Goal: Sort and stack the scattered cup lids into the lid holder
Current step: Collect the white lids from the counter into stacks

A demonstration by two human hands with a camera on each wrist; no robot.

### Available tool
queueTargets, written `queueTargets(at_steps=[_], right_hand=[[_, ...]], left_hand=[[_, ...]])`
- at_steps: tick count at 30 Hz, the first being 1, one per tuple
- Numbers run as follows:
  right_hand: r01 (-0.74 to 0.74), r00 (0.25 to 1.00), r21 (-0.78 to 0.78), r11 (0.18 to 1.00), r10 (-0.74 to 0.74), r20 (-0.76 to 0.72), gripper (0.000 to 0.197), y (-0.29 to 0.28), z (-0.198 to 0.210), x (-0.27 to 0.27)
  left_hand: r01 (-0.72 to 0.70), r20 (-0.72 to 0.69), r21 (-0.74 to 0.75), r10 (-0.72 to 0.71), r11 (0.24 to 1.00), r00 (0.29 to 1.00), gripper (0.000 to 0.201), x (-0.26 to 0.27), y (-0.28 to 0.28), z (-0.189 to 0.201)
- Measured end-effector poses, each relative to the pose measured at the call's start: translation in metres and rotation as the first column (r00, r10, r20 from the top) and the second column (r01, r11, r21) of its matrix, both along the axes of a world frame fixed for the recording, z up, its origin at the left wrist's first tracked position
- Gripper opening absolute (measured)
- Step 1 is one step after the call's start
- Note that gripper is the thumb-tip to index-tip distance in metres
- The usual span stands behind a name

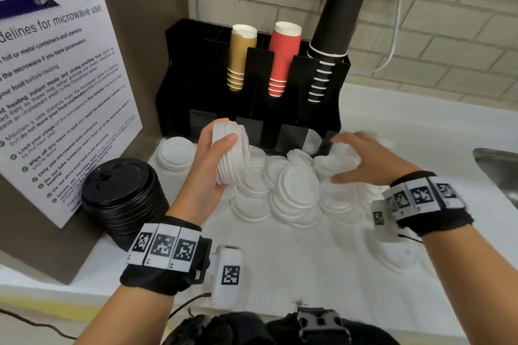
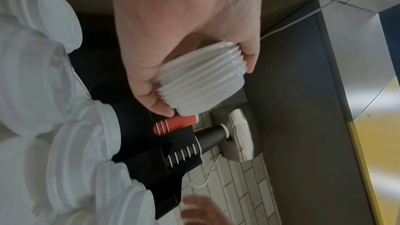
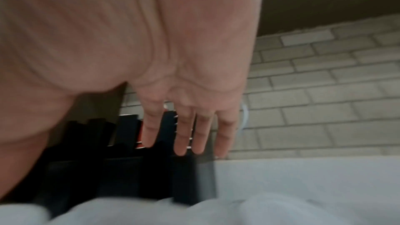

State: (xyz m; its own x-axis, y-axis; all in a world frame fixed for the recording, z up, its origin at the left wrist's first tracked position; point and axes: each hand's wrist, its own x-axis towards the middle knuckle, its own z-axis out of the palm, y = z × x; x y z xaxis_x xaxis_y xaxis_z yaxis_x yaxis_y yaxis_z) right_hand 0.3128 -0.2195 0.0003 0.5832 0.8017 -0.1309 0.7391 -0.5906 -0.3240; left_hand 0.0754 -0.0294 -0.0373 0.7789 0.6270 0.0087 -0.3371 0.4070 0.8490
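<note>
We see the left hand (image 1: pixel 206 173) gripping a nested stack of white plastic cup lids (image 1: pixel 231 152) above the counter. The right hand (image 1: pixel 370 161), fingers straight and spread, holds nothing over the scattered white plastic lids (image 1: pixel 297 190) before the black plastic lid holder (image 1: pixel 179 70).

Surface: white countertop (image 1: pixel 294 260).
Back: black plastic lid-and-cup holder (image 1: pixel 252 109) stands against the wall.
Centre: loose heap of white plastic cup lids (image 1: pixel 291 190), overlapping.
Left: stack of black plastic lids (image 1: pixel 123 193); small stack of white lids (image 1: pixel 176 154) behind it.
Right: steel sink edge (image 1: pixel 499 165).
</note>
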Motion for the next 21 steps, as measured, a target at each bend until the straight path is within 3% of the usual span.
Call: queueTargets(at_steps=[2, 5, 8, 12, 15, 17, 21], right_hand=[[-0.147, 0.989, 0.035, 0.989, 0.147, 0.0, 0.084, 0.015, -0.01, -0.023], [-0.23, 0.969, -0.093, 0.969, 0.237, 0.065, 0.09, 0.032, -0.029, -0.051], [-0.231, 0.966, -0.144, 0.962, 0.245, 0.087, 0.086, 0.036, -0.04, -0.059], [-0.22, 0.975, -0.098, 0.971, 0.223, 0.024, 0.079, 0.035, -0.034, -0.058], [-0.211, 0.977, 0.024, 0.977, 0.212, -0.037, 0.075, 0.031, -0.02, -0.056], [-0.188, 0.973, 0.188, 0.964, 0.209, -0.095, 0.073, 0.029, -0.008, -0.056], [-0.055, 0.946, 0.522, 0.851, 0.212, -0.246, 0.063, 0.032, 0.006, -0.074]], left_hand=[[0.004, 0.009, -0.006, -0.004, 1.0, 1.0, 0.047, 0.003, -0.002, 0.0], [0.0, 0.023, -0.015, 0.0, 1.0, 1.0, 0.044, 0.004, -0.003, -0.001], [-0.008, 0.025, -0.03, 0.009, 1.0, 1.0, 0.042, 0.001, -0.001, -0.002], [0.007, 0.009, -0.03, -0.007, 1.0, 1.0, 0.041, -0.003, 0.001, -0.004], [0.035, -0.019, -0.014, -0.035, 0.999, 0.999, 0.047, -0.005, 0.002, -0.005], [0.044, -0.041, 0.004, -0.044, 0.999, 0.998, 0.048, -0.005, 0.0, -0.006], [0.061, -0.071, 0.018, -0.06, 0.998, 0.996, 0.043, -0.003, -0.006, -0.004]])
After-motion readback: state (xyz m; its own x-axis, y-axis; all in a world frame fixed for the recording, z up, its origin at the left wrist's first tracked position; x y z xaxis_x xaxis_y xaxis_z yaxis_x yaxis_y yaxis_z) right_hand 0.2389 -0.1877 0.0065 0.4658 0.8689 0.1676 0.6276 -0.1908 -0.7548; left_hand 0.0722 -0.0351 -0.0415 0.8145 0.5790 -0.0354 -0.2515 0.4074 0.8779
